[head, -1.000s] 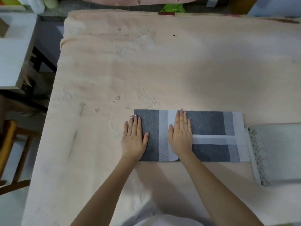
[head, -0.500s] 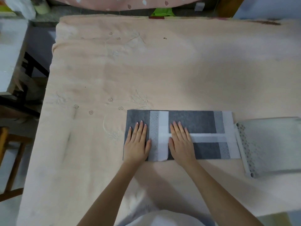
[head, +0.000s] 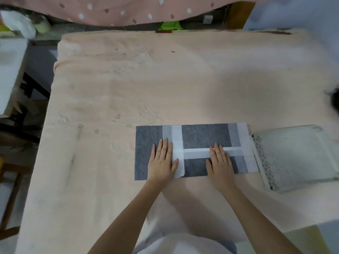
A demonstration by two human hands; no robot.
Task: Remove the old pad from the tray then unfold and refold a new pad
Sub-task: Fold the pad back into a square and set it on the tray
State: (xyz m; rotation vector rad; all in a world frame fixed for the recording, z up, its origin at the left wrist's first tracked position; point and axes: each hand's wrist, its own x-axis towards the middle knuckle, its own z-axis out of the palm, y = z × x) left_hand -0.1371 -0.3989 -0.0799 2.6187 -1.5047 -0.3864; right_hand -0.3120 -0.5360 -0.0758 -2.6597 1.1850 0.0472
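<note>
1. Pad [head: 201, 136], grey with white bands, lies folded into a long strip on the peach blanket [head: 165, 79], its right end just beside the tray [head: 326, 143].
2. Tray is pale, with a row of holes along its left wall; nothing clearly lies inside it.
3. Left hand [head: 162, 160] presses flat on the pad's left part, fingers extended, gripping nothing.
4. Right hand [head: 220, 162] lies flat right of centre, fingers extended over the white cross band.
</note>
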